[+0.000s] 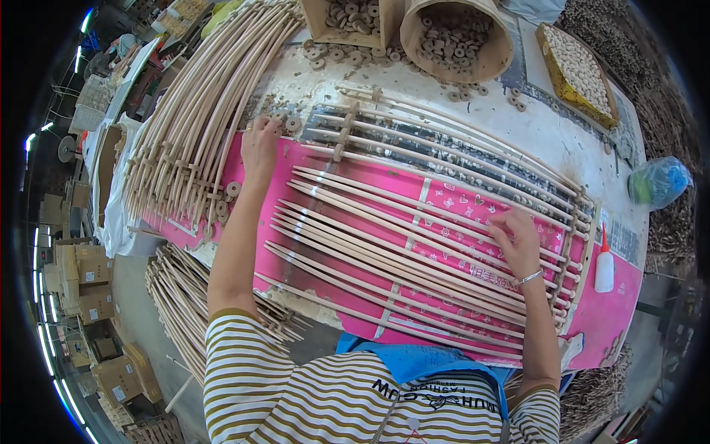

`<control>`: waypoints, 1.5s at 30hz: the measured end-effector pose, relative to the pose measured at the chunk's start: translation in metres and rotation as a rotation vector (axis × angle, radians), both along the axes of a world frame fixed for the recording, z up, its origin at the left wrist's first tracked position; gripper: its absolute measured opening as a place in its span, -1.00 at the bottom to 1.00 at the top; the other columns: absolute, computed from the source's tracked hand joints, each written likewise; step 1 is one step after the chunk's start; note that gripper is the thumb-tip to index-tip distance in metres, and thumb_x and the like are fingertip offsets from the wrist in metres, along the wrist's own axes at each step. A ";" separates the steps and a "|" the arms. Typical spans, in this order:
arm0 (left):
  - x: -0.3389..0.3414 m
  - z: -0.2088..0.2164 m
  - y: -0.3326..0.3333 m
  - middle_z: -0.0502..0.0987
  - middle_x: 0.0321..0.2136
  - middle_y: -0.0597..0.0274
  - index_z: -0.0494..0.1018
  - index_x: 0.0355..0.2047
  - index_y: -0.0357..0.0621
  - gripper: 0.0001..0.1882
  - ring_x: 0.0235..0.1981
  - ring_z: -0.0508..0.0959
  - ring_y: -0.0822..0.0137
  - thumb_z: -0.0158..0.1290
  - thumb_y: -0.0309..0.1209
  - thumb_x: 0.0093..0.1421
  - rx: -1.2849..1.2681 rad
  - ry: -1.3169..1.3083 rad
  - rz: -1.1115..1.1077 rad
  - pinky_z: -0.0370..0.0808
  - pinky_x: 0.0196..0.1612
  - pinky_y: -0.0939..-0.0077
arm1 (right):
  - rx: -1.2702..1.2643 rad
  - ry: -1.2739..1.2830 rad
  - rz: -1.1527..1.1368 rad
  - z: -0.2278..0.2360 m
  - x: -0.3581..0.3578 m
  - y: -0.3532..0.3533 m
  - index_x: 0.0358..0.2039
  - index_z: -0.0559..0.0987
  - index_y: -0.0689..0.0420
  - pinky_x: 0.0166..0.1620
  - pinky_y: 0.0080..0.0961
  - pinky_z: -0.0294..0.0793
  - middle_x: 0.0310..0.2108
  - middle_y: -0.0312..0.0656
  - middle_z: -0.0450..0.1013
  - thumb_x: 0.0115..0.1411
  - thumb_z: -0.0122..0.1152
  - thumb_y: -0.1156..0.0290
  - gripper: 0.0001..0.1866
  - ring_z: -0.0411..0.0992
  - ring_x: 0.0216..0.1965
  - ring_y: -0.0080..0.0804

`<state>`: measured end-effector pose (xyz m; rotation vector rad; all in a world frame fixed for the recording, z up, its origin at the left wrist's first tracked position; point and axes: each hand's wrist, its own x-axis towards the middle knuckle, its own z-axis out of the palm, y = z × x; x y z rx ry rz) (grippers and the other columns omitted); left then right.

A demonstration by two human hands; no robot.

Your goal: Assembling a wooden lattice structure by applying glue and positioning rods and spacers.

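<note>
My left hand [259,146] reaches to the far left edge of the pink sheet, fingers bent down beside loose wooden rings [293,123]; what its fingertips hold, if anything, is hidden. My right hand [519,240] is over the right part of a row of pale wooden rods [384,248], thumb and fingers curled closed round one rod. The rods lie side by side, tapered ends to the left. Their right ends pass through a pegged wooden crosspiece [569,248]. Farther back, a short ringed crosspiece [345,132] joins the left ends of several rods.
A large bundle of rods [200,118] lies at left, with another bundle [185,303] below the table. A box [353,22] and a round tub [457,41] hold wooden rings. At right are a tray of pale pieces [580,74], a red-tipped glue bottle [604,263] and a bagged object [658,183].
</note>
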<state>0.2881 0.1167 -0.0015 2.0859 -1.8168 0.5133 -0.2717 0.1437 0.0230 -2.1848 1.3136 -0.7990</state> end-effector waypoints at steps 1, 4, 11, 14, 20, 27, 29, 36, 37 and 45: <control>0.000 -0.001 0.000 0.58 -0.13 0.23 0.64 -0.11 0.05 -0.77 -0.09 0.59 0.06 0.13 -0.46 0.23 0.002 0.006 0.016 0.53 -0.04 0.15 | 0.021 0.006 0.026 0.002 0.001 0.003 -0.25 0.69 0.15 -0.13 -0.28 0.46 -0.34 -0.16 0.51 0.16 0.43 0.44 -0.85 0.49 -0.22 -0.15; -0.001 0.000 0.005 0.56 -0.17 0.20 0.61 -0.20 0.01 -0.84 -0.10 0.59 0.04 0.16 -0.47 0.21 0.008 0.074 0.072 0.56 -0.10 0.14 | 0.008 0.040 0.030 -0.007 0.001 0.006 -0.25 0.69 0.16 -0.16 -0.27 0.45 -0.35 -0.16 0.49 0.15 0.43 0.45 -0.84 0.48 -0.24 -0.15; -0.006 0.011 0.025 0.60 -0.24 0.16 0.60 -0.20 -0.06 -0.82 -0.21 0.65 0.09 0.25 -0.49 0.16 0.004 0.223 0.071 0.60 -0.19 0.20 | 0.130 0.026 0.004 -0.018 0.000 0.001 -0.27 0.66 0.19 -0.19 -0.29 0.47 -0.35 -0.15 0.49 0.19 0.39 0.49 -0.88 0.49 -0.26 -0.18; -0.007 0.005 0.037 0.68 -0.30 0.12 0.62 -0.16 -0.15 -0.81 -0.31 0.70 0.22 0.26 -0.52 0.19 -0.086 0.775 0.013 0.62 -0.22 0.36 | 0.104 -0.051 0.000 -0.017 0.003 0.003 -0.26 0.63 0.21 -0.21 -0.36 0.48 -0.35 -0.14 0.48 0.23 0.36 0.51 -0.90 0.51 -0.28 -0.22; -0.029 0.001 0.049 0.70 -0.32 0.25 0.61 -0.17 -0.27 -0.85 -0.35 0.66 0.47 0.24 -0.56 0.24 -0.065 1.189 0.000 0.61 -0.26 0.54 | 0.179 -0.132 -0.019 -0.012 0.001 0.004 -0.21 0.58 0.27 -0.21 -0.53 0.46 -0.33 -0.19 0.44 0.32 0.27 0.56 -0.93 0.45 -0.34 -0.46; -0.048 0.008 0.052 0.69 -0.32 0.18 0.56 -0.14 -0.31 -0.84 -0.34 0.67 0.46 0.21 -0.56 0.28 -0.139 1.341 0.059 0.63 -0.26 0.59 | 0.130 -0.124 -0.002 -0.012 0.002 0.004 -0.21 0.58 0.27 -0.21 -0.54 0.46 -0.33 -0.19 0.44 0.33 0.25 0.57 -0.94 0.45 -0.33 -0.45; -0.052 0.007 0.052 0.69 -0.33 0.18 0.56 -0.14 -0.31 -0.84 -0.34 0.68 0.45 0.22 -0.55 0.28 -0.173 1.351 0.079 0.63 -0.26 0.58 | 0.122 -0.109 0.002 -0.013 0.001 0.005 -0.21 0.58 0.27 -0.21 -0.53 0.46 -0.33 -0.18 0.44 0.33 0.25 0.57 -0.94 0.46 -0.33 -0.42; -0.071 0.009 0.059 0.69 -0.34 0.23 0.58 -0.15 -0.26 -0.84 -0.34 0.67 0.44 0.23 -0.55 0.26 -0.188 1.037 0.009 0.62 -0.23 0.51 | 0.056 -0.078 0.003 -0.004 0.010 0.005 -0.19 0.59 0.26 -0.22 -0.53 0.47 -0.32 -0.15 0.45 0.30 0.28 0.57 -0.91 0.48 -0.33 -0.36; -0.079 0.015 0.059 0.69 -0.35 0.22 0.58 -0.15 -0.25 -0.83 -0.35 0.67 0.43 0.23 -0.55 0.25 -0.196 0.985 -0.009 0.61 -0.23 0.49 | 0.035 -0.074 0.014 -0.001 0.012 0.005 -0.19 0.59 0.26 -0.22 -0.52 0.48 -0.32 -0.15 0.45 0.28 0.30 0.57 -0.89 0.49 -0.32 -0.37; -0.115 0.033 0.065 0.65 -0.36 0.14 0.57 -0.17 -0.23 -0.83 -0.39 0.67 0.27 0.25 -0.53 0.23 -0.156 0.806 -0.013 0.61 -0.26 0.37 | 0.087 -0.101 -0.005 0.004 0.019 0.000 -0.22 0.63 0.18 -0.22 -0.39 0.51 -0.30 -0.15 0.49 0.21 0.38 0.50 -0.86 0.54 -0.26 -0.24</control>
